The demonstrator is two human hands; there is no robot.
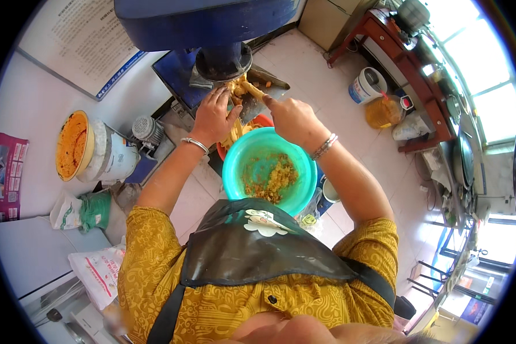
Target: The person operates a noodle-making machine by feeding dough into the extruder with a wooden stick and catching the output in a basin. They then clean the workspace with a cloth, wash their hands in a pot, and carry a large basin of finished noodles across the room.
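Observation:
My left hand [213, 116] lies with fingers stretched out beside the outlet of a blue machine [223, 60], against a yellow dough-like mass [235, 92]. My right hand [296, 118] is closed around the end of a pale, wooden-looking stick [254, 90], whose far end reaches the yellow mass under the machine. Yellow strips [234, 134] hang or lie below my left hand, over a red basin [263, 120] that is partly hidden. Closer to me, a green basin [233, 178] contains crumbly yellow-brown bits [281, 176].
At the left, a yellow bowl of orange paste [73, 146] rests by a white bucket [116, 152] and a motor [148, 130]. A white tub [367, 86] and a jug of amber liquid [382, 112] stand on the floor at right, before a red-brown table [404, 60].

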